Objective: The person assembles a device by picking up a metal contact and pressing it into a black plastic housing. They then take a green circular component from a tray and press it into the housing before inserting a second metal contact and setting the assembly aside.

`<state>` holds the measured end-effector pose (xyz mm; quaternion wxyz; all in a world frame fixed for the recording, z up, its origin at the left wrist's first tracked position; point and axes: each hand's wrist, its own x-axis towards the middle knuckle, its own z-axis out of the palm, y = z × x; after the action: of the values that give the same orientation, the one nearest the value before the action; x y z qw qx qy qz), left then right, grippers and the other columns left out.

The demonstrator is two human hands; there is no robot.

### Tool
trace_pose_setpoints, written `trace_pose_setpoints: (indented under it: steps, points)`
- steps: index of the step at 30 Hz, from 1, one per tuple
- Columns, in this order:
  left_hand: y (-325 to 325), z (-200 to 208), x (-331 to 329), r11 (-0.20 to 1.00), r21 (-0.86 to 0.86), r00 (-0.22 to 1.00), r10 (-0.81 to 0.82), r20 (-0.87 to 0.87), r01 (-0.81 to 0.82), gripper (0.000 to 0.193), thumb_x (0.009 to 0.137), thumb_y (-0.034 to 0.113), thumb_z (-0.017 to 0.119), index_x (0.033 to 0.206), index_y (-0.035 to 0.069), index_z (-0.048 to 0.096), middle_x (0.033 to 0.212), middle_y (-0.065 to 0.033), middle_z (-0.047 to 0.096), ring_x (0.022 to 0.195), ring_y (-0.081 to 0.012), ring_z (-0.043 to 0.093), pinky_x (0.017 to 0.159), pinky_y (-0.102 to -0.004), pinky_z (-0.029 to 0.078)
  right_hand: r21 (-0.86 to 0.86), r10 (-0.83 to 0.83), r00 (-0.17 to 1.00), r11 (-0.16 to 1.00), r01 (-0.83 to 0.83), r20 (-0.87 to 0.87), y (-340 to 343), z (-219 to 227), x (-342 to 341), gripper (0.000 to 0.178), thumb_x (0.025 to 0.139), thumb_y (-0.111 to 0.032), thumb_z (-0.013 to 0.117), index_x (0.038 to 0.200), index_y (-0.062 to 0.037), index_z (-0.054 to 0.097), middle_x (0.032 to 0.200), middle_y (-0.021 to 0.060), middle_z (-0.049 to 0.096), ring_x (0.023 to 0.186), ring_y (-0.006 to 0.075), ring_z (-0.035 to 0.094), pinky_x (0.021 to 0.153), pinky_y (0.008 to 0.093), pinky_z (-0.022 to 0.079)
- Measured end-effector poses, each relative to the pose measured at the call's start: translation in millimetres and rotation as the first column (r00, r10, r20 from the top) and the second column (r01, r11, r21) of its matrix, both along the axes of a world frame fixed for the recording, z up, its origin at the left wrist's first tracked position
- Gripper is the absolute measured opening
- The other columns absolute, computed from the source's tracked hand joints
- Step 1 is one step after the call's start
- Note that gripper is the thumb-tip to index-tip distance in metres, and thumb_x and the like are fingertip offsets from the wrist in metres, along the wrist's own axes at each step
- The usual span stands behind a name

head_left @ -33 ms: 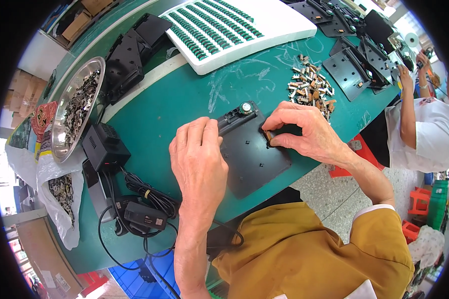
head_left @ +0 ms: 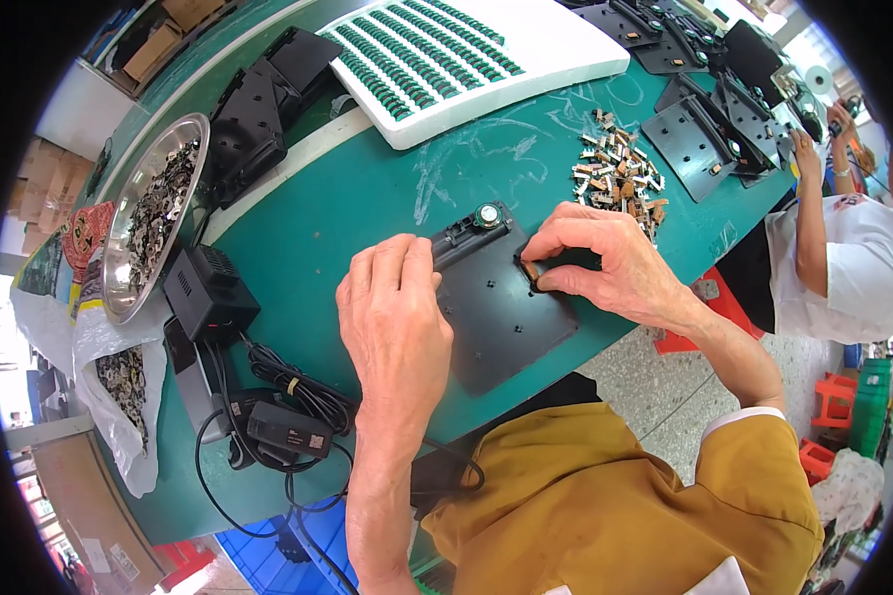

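A flat black plastic panel (head_left: 506,322) with small holes lies on the green table in front of me. A round speaker-like part (head_left: 487,214) with a pale centre is set at its far edge. My left hand (head_left: 397,312) is closed over the panel's left side, its fingertips near the raised black bar there. At the panel's right edge my right hand (head_left: 605,260) pinches a small brown slide-switch-like part (head_left: 532,270) between thumb and forefinger, against a slot. The fingers partly hide that part, and my left thumb is out of sight.
Loose brown-and-metal parts (head_left: 620,174) lie in a pile beyond my right hand. A white foam tray (head_left: 566,59) holds rows of green round parts. At left are a metal bowl (head_left: 119,288), a black box (head_left: 208,288) and cables (head_left: 298,382). Another person (head_left: 829,248) works at right.
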<state>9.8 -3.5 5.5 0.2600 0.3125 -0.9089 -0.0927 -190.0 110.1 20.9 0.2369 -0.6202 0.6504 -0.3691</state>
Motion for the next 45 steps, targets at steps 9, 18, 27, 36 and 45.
trace_pose_setpoints:
  steps: [9,18,27,36,45]
  points:
    - [0.2,-0.5,1.8,1.0,0.018,1.0,-0.007,-0.018,0.008,0.03,0.08,-0.003,0.069,0.11,-0.003,0.066,0.113,-0.0128,0.065,0.108,-0.0299,0.059,0.09,-0.0424,0.046,-0.004,0.023,0.997,1.0,-0.023,-0.079,-1.2,1.1,1.7,0.023,0.078,-0.001,0.073,0.101,-0.0034,0.072,0.093,0.0086,0.067,0.086,0.0239,0.065,0.077,0.0339,0.052]
    - [0.2,-0.2,1.7,1.0,0.015,1.0,-0.015,-0.026,0.015,0.03,0.079,-0.004,0.069,0.109,-0.003,0.066,0.111,-0.0124,0.064,0.106,-0.0295,0.059,0.088,-0.0414,0.046,-0.002,0.03,0.995,1.0,-0.03,-0.1,-2.0,-3.0,2.6,0.021,0.08,0.0,0.073,0.1,-0.0038,0.073,0.092,0.0089,0.065,0.087,0.0243,0.064,0.076,0.0345,0.052]
    - [0.3,0.6,2.9,1.0,0.024,0.999,-0.012,-0.03,0.013,0.031,0.078,-0.004,0.071,0.109,-0.004,0.066,0.111,-0.013,0.064,0.106,-0.0299,0.059,0.087,-0.0411,0.047,-0.03,0.031,0.978,0.999,-0.038,-0.205,-3.3,-0.6,6.1,0.02,0.081,-0.001,0.072,0.1,-0.004,0.072,0.091,0.0087,0.064,0.089,0.0251,0.064,0.078,0.0356,0.052]
    - [-1.7,2.4,5.1,0.999,0.049,1.0,-0.004,-0.029,0.005,0.033,0.078,-0.004,0.071,0.111,-0.004,0.065,0.112,-0.0142,0.064,0.106,-0.0311,0.058,0.088,-0.0422,0.047,-0.024,0.018,0.995,1.0,-0.02,-0.098,-4.9,-0.8,6.4,0.018,0.082,0.0,0.071,0.099,-0.0033,0.072,0.089,0.0092,0.065,0.087,0.0254,0.064,0.077,0.0353,0.052]
    - [-1.8,3.3,4.7,0.999,0.044,1.0,-0.003,-0.021,0.004,0.032,0.079,-0.003,0.071,0.11,-0.004,0.065,0.112,-0.0141,0.064,0.106,-0.0308,0.058,0.088,-0.042,0.047,-0.095,0.005,0.991,0.995,-0.018,-0.137,-7.1,-3.5,6.4,0.012,0.082,-0.006,0.068,0.094,-0.0057,0.071,0.086,0.0092,0.063,0.085,0.0301,0.064,0.072,0.04,0.051]
